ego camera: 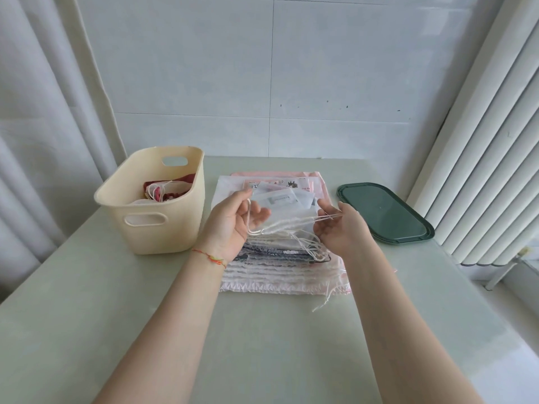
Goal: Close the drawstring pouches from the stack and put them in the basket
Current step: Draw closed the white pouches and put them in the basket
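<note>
A small translucent white drawstring pouch [287,205] hangs between my hands above the stack. My left hand [233,221] holds its left side, with a loop of cord running across the palm. My right hand [339,225] pinches the cords that stretch out from the pouch's right side. The pouch's mouth is gathered into ruffles along its near edge. Below lies the stack of flat pouches [280,272], white, pink and dark-patterned, with loose cords trailing off the near right. The cream plastic basket [186,217] stands to the left and holds several closed pouches [164,191], red and white.
A dark green oblong tray lid [385,212] lies on the table at the right. The pale green table [248,345] meets a tiled wall at the back. White curtains hang at the left and right, and a window sill shows at the far right.
</note>
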